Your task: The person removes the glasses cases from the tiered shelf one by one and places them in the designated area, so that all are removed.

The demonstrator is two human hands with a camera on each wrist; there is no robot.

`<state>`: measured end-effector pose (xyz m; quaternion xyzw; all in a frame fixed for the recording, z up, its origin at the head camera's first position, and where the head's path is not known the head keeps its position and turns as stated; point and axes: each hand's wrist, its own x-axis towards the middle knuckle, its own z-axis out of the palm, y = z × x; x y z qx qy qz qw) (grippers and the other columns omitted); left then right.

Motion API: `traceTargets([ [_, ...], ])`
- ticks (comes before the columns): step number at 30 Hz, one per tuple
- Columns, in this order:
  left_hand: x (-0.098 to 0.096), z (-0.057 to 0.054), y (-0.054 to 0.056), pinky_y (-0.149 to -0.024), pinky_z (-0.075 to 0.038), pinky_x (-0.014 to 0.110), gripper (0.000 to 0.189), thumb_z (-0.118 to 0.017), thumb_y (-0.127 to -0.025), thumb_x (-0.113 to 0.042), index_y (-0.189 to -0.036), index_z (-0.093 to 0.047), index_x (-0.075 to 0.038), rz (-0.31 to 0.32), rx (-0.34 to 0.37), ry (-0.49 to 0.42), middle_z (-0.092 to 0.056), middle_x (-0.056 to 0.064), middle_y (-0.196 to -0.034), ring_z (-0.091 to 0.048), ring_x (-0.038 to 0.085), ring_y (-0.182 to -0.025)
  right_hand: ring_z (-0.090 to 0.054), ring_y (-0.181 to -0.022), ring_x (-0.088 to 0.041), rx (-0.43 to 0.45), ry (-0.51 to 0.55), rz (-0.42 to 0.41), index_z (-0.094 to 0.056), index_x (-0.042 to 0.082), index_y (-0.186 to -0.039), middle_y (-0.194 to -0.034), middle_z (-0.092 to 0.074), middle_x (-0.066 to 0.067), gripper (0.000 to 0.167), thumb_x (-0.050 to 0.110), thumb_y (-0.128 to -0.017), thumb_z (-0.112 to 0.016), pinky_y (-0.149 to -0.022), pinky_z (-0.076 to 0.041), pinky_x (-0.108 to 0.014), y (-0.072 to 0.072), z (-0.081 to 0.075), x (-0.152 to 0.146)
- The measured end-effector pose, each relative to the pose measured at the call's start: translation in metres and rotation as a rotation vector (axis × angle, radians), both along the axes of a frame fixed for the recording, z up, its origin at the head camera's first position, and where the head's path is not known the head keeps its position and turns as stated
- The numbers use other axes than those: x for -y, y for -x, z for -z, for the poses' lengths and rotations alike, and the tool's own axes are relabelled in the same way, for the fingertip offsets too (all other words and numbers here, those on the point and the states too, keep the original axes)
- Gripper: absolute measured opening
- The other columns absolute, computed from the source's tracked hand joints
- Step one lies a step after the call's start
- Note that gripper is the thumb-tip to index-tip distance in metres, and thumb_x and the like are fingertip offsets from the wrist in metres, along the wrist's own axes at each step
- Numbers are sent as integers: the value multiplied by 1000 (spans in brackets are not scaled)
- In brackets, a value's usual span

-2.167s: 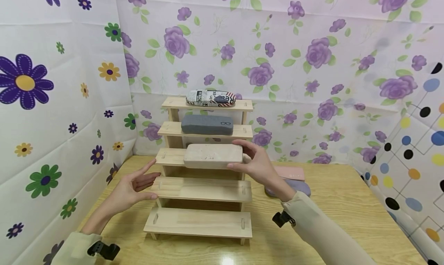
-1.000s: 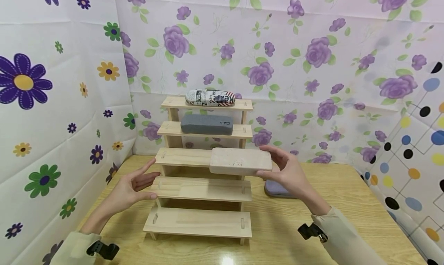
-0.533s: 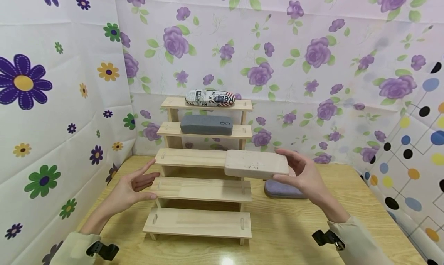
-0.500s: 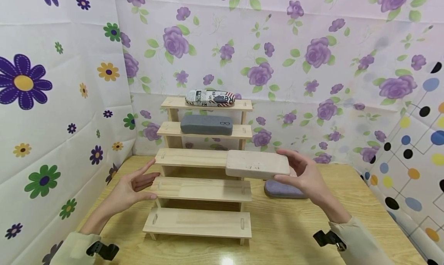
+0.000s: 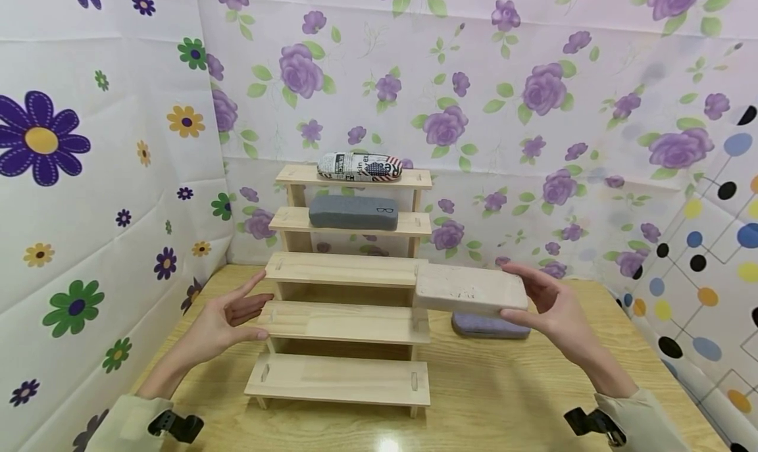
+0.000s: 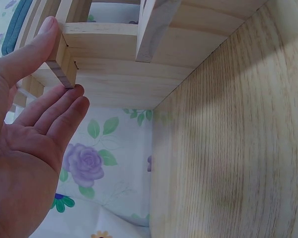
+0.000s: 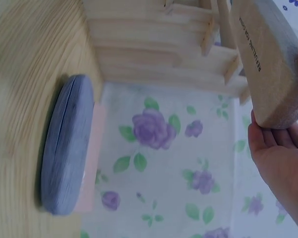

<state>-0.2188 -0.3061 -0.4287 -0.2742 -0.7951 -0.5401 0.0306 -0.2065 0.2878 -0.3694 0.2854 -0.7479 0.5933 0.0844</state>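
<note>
- Head: your R hand (image 5: 553, 317) pinches beige case (image 5: 470, 289) by its R end — case lies L of fingers, long axis ~L–R, by rack's (image 5: 367, 320) R side.
- L hand (image 5: 219, 324): fingers spread, empty, touching rack's L side.

The pale beige case (image 5: 470, 289) — an oblong box with rounded edges, small dark marks on top and dark lettering on another face — is held by its right end between the right hand's fingers (image 5: 515, 316), raised above the table. The light wooden stepped shelf (image 5: 349, 381) stands upright, five-tiered, its left side between the left hand's fingers (image 5: 251, 302).
</note>
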Motion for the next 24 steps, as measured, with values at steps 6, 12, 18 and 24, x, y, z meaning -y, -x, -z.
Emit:
traceTargets([
  [6,-1,-1,-1,-104,-54,30,105,-85,-86,4,-169,-26,-16,-1,-5,0,-53,31,-147,-56,23,-135,-53,-138,-13,8,14,-15,-48,-7,-152,-154,-51,-11,67,-19,-91,-72,-110,-47,-18,-5,6,-19],
  [12,-1,-2,0,-104,-54,31,105,-85,-86,4,-169,-25,-16,1,-3,-2,-52,32,-148,-57,17,-134,-61,-124,-16,45,19,-18,-47,-6,-153,-149,-55,-13,67,-19,-91,-69,-97,-56,-22,-10,13,-34],
  [18,-1,-2,0,-104,-54,32,105,-85,-86,3,-170,-25,-17,-5,2,1,-52,31,-148,-58,19,-133,-50,-140,-11,52,4,-12,-44,-8,-154,-157,-50,-9,70,-21,-90,-70,-111,-45,-16,-13,19,-49],
  [24,-1,-2,0,-105,-53,32,105,-85,-86,4,-170,-25,-16,4,4,-5,-51,33,-148,-58,18,-134,-56,-135,-8,90,-18,31,-46,-8,-153,-152,-55,-5,68,-19,-90,-71,-106,-48,-15,-19,29,-61],
])
